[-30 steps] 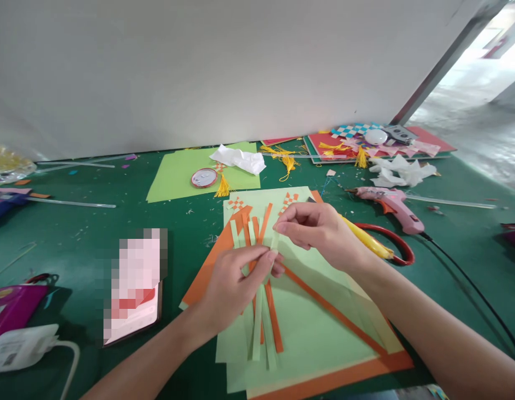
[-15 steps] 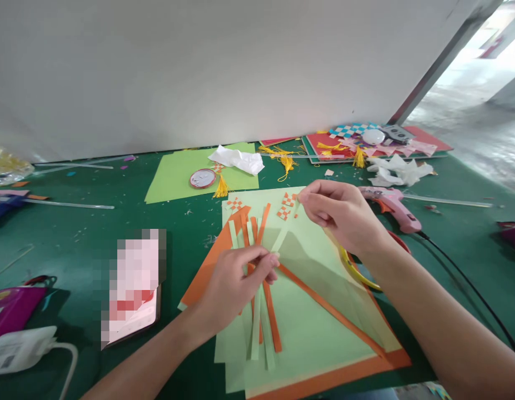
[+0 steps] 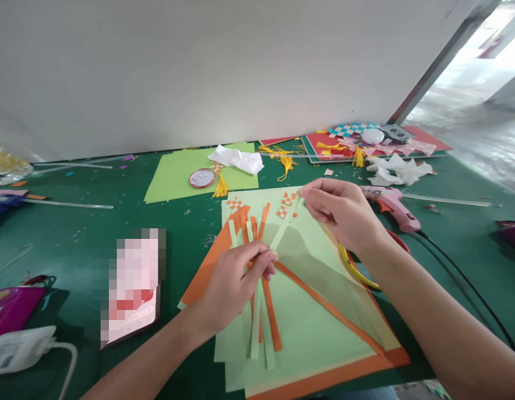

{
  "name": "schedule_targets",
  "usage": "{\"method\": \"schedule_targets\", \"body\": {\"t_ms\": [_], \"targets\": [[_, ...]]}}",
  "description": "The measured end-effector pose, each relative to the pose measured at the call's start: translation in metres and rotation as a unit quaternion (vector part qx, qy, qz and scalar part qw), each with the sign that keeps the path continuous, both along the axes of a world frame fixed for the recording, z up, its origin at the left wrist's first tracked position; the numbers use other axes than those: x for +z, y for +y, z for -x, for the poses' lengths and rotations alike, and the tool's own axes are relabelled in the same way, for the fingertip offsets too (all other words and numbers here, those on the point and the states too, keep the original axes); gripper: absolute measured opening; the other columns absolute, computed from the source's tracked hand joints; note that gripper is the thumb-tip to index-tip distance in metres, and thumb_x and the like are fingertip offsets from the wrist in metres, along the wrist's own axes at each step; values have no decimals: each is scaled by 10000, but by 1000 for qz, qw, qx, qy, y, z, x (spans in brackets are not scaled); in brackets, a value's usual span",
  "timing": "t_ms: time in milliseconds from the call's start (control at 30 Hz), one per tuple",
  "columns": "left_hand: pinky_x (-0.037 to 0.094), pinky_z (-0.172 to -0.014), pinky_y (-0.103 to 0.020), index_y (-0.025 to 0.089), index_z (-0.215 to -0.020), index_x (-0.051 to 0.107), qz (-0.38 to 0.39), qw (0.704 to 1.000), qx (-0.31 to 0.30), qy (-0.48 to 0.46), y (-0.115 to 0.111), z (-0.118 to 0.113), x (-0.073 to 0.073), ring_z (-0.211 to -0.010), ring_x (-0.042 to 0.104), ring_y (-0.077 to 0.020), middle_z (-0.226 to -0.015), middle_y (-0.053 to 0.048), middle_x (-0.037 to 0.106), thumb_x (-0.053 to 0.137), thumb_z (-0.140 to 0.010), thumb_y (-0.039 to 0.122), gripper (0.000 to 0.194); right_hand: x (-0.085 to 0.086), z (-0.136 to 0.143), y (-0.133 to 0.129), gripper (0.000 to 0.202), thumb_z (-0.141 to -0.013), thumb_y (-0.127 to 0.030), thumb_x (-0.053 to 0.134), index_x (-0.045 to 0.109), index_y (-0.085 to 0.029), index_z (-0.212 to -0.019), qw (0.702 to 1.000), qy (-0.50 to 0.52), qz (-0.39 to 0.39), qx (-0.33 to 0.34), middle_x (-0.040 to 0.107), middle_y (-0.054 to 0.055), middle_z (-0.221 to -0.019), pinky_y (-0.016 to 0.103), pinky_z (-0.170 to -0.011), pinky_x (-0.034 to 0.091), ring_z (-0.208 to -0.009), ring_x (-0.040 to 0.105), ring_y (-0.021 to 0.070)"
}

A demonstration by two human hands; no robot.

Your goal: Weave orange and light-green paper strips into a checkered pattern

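A pale green paper strip (image 3: 284,225) stretches between my two hands, slanting up to the right. My left hand (image 3: 246,269) pinches its lower end, above a bundle of orange and green strips (image 3: 265,316). The upper end is pinched by my right hand (image 3: 334,208). Small orange-and-green checkered pieces (image 3: 285,205) lie just behind the strip. Under everything are stacked pale green sheets (image 3: 315,333) with orange paper (image 3: 207,264) showing at the edges. One long orange strip (image 3: 328,305) runs diagonally to the lower right.
A phone (image 3: 136,289) lies left, near a white adapter (image 3: 24,347). At the right are a pink glue gun (image 3: 393,205) with its cord and a yellow ring-shaped thing (image 3: 357,272). Behind are a crumpled tissue (image 3: 236,159), a round tin (image 3: 202,178) and yellow tassels (image 3: 286,161).
Both hands keep their pinches on the green strip. My left hand has risen very slightly; the rest looks almost the same.
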State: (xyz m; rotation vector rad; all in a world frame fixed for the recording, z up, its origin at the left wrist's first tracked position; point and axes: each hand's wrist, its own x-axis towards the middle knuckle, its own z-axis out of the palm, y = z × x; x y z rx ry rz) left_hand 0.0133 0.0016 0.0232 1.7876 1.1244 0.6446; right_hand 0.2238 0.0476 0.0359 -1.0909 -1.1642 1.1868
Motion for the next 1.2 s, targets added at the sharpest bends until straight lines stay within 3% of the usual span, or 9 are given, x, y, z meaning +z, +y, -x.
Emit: {"method": "schedule_targets", "body": {"t_ms": [267,367,500,600,733,900,967,1033,1200], "targets": [[475,-613,-218,180,-859,615,3,1000,23,-1,2,7,-11,-650,638,-115,-709,8,662,338,-1024,369,373,0,-1,4,165,-815,-260,663,623,-146,-701,999,-38,22,-8,350,-69,-501,250,-463,162,-459,283,53],[488,-662,-272,174,-897,635,-117,989,26,89,7,10,-14,-704,638,-150,-770,-20,677,382,-1010,346,326,-4,-2,6,181,-797,-298,653,636,-146,-701,987,-145,71,25,360,-72,-469,241,-462,188,-449,277,58],[498,-833,-371,151,-967,659,-347,918,-110,157,13,9,-18,-911,636,-221,-921,-67,705,540,-947,261,163,-16,2,9,181,-789,-307,620,682,-162,-699,923,-379,66,13,505,-31,-526,240,-497,278,-492,384,89],[495,-930,-392,133,-1043,666,-436,859,-204,176,14,8,-23,-985,633,-223,-999,-75,718,545,-937,168,165,-24,7,9,195,-821,-268,557,729,-187,-776,865,-501,24,-9,629,9,-625,256,-559,344,-570,501,134],[501,-981,-413,94,-1081,666,-516,800,-230,203,12,7,-26,-964,663,-218,-1002,-83,738,530,-921,69,212,-28,13,8,279,-842,-231,514,755,-194,-977,844,-536,3,5,721,73,-768,298,-640,389,-708,614,216],[549,-908,-397,73,-1031,690,-569,758,-232,220,10,5,-22,-886,689,-224,-901,-106,750,503,-921,50,218,-32,14,6,332,-866,-242,489,728,-199,-1093,833,-553,-28,11,706,81,-711,319,-616,381,-663,610,237],[557,-872,-391,94,-1021,699,-551,763,-242,236,10,5,-21,-872,691,-225,-891,-111,753,462,-932,46,258,-35,14,4,294,-861,-238,506,741,-203,-1033,844,-534,-54,17,679,72,-650,318,-593,357,-606,573,220],[560,-836,-379,136,-1022,706,-512,789,-242,239,10,6,-22,-877,693,-223,-913,-107,756,409,-951,62,315,-36,14,4,266,-852,-219,516,746,-204,-986,851,-520,-71,28,662,66,-619,314,-587,335,-568,534,198],[530,-861,-347,196,-1002,713,-346,925,-139,78,9,9,-19,-919,691,-211,-956,-72,758,511,-947,187,209,-35,17,3,277,-840,-205,514,739,-211,-1003,842,-531,-63,74,709,74,-761,294,-589,321,-629,560,190]]}}
